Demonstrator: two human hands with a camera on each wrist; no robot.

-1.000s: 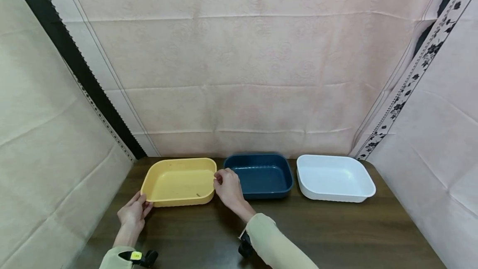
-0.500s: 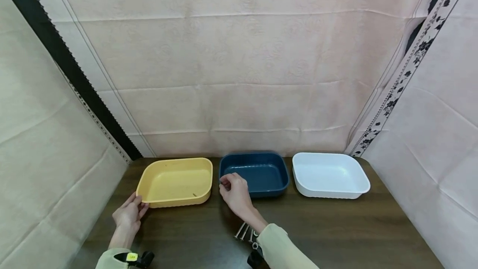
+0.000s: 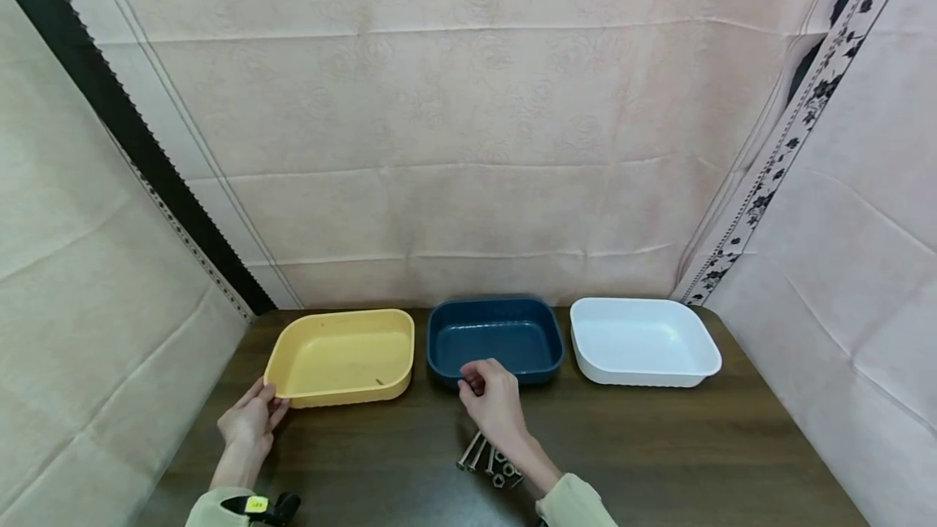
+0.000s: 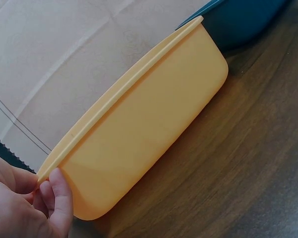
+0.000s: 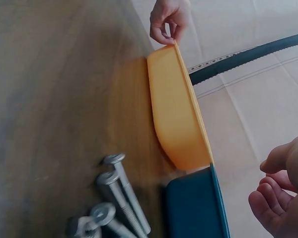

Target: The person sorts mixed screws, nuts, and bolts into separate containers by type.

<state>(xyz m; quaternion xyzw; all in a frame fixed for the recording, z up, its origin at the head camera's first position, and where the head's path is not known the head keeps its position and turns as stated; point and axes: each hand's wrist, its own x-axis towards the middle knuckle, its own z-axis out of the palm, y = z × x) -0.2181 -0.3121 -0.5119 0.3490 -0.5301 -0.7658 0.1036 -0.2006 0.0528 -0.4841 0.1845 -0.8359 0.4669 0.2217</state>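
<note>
My left hand [image 3: 247, 421] pinches the rim of the yellow tray [image 3: 340, 356] at its near left corner, thumb and fingers at the rim in the left wrist view [image 4: 30, 203]. My right hand [image 3: 496, 405] overlaps the front edge of the dark blue tray [image 3: 492, 340] in the head view. Its fingers curl loosely, and the right wrist view shows nothing between them. Several silver bolts [image 5: 123, 191] lie on the table beneath my right forearm, beside a few hex nuts [image 3: 499, 480].
A white tray [image 3: 644, 340] stands right of the blue one, forming a row along the back of the dark wooden table [image 3: 659, 454]. Pale cloth [image 3: 454, 120] hangs behind and at both sides. One small dark bit [image 3: 379, 381] lies inside the yellow tray.
My right hand has left the yellow tray's right edge and moved right and nearer, to the blue tray's front. Bolts and nuts have come into sight. My left hand stays at its corner.
</note>
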